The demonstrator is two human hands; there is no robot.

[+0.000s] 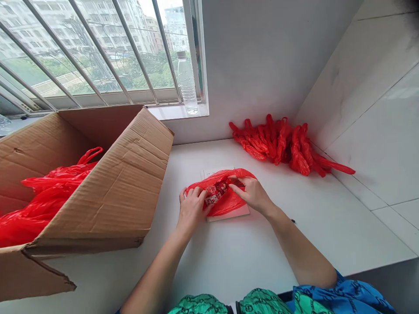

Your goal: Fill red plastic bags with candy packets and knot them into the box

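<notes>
So the red plastic bag (234,206) is sitting right between the two hands, on top of a flat white thing (229,215) I can't identify, with a printed dark-red packet (216,192) in its mouth. The left grip (192,210) has its fingers bent over the bag's rim nearest it, thumb spread toward the packet; can't tell if it's really pinching. The right grip (254,192) is partly open, thumb and forefinger a bit apart by the packet's far end, and I honestly can't tell if the packet or film is caught there. My guess on handling: the bag's super light, floppy and kinda slippery, so it'd fold shut or tear if you yank it. I'd take hold of the rim on both sides, not the thin middle. The packet looks light too, probably a crinkly wrapper, so maybe go for its ends without squeezing hard. Past the right grip, further right on the worktop (235,261), there's a pile of knotted-looking red bags (276,141), and left of the left grip is a cardboard box (114,192) with more red plastic (55,192) inside.
</notes>
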